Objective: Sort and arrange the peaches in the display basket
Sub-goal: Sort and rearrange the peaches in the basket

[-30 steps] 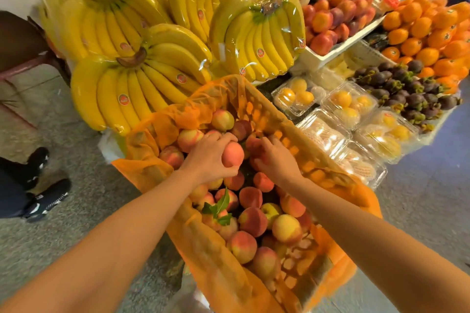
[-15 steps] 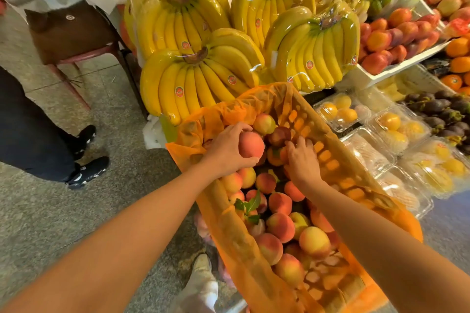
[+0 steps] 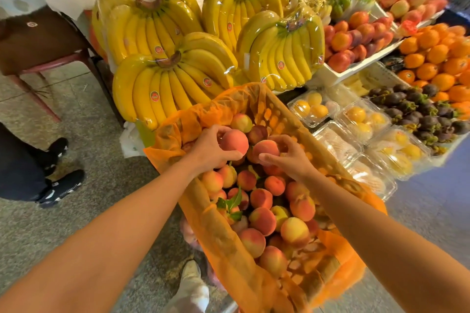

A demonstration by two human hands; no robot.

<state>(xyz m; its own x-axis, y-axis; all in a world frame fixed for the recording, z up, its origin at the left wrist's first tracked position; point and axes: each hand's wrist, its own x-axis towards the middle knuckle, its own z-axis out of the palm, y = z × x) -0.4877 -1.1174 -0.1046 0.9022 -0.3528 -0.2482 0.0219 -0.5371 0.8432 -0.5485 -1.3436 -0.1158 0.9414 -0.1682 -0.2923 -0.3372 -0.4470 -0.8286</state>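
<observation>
Left hand (image 3: 211,148): fingers and thumb are being curled round a pink peach (image 3: 234,142), which is being held just above the far end of the display basket (image 3: 229,244).
Right hand (image 3: 287,157): a second peach (image 3: 265,150) is being pinched between thumb and curled fingers, just beside the first; whether the two fruits are touching cannot be told.
Pale shoe (image 3: 190,284): being seen on the speckled floor by the basket's near-left corner.
Basket lining: orange mesh is being draped over the rim and walls.
Peach pile (image 3: 262,220): loose peaches are being kept heaped inside the basket, below both forearms; a green leaf sprig (image 3: 232,204) is being carried among them near the left wall.
Clamshell boxes (image 3: 363,119): yellow fruit is being shown in clear packs just right of the basket.
Bananas (image 3: 165,84): wrapped bunches are being stacked just behind the far rim.
Mangosteens (image 3: 419,107), oranges (image 3: 437,58): being displayed farther right, well apart from the basket.
</observation>
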